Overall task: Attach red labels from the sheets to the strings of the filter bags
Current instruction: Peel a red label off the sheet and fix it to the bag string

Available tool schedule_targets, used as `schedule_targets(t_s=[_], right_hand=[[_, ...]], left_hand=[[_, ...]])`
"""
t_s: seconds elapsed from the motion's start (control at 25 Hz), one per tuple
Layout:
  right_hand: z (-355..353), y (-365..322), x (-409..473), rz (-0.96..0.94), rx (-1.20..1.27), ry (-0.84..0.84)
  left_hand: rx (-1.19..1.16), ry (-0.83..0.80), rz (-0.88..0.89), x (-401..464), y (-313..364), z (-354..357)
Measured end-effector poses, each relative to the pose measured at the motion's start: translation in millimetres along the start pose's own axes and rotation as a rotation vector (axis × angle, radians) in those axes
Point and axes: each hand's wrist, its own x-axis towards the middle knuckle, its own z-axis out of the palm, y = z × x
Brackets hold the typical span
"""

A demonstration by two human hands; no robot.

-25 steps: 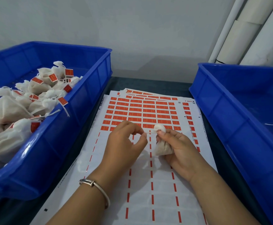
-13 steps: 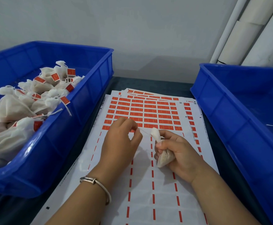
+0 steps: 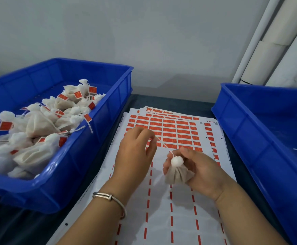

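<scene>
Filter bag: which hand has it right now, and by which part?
The right hand grips the filter bag around its body, below the tied top. The left hand pinches the far end of its string.

No legible text can be made out. Faint pale marks are printed on the red labels (image 3: 169,129) of the sheet (image 3: 162,218), but they are too small and blurred to be read.
</scene>
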Motion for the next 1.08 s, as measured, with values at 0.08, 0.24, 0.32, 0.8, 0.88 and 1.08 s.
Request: schedule_targets(t_s=[0.08, 0.24, 0.32, 0.8, 0.88, 1.08], right_hand=[[5.9, -11.9, 3.5, -0.032, -0.215, -0.007], [12.4, -22.0, 20.4, -0.01, -0.408, 0.079], [15.5, -19.3, 29.1, 0.007, -0.367, 0.093], [-7.1, 11.0, 58.3, -0.006, 0.019, 0.209], [-9.2, 13.7, 61.0, -0.013, 0.015, 0.193], [-12.7, 16.0, 64.2, -0.02, 0.006, 0.18]], left_hand=[[0.071, 0.005, 0.085, 9.3, 2.2, -10.7], [0.157, -0.004, 0.198, 30.0, -0.2, -24.1], [0.182, -0.034, 0.197, 34.8, -4.0, -20.1], [0.013, -0.349, -0.217, 26.9, -54.5, 35.9], [0.116, -0.427, -0.17, 24.1, -59.3, 41.7], [0.288, -0.529, -0.089, 28.7, -58.0, 43.2]])
